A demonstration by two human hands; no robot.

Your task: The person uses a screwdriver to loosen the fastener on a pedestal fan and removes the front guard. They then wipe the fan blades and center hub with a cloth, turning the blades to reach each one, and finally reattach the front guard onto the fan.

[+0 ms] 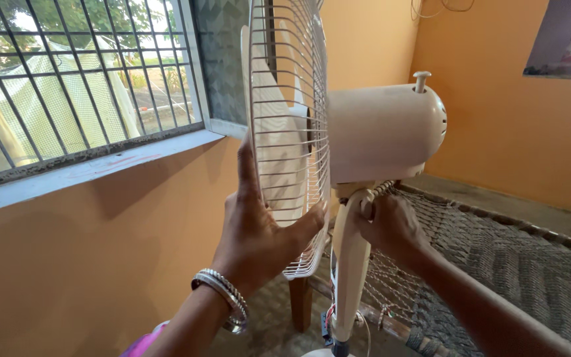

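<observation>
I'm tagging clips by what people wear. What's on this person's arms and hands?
The left hand is bare, with a stack of thin silver bangles at the wrist; a bit of pink-purple cloth shows near that forearm at the frame's bottom edge. The right hand and its forearm carry no sleeve, ring or bracelet that shows.
</observation>
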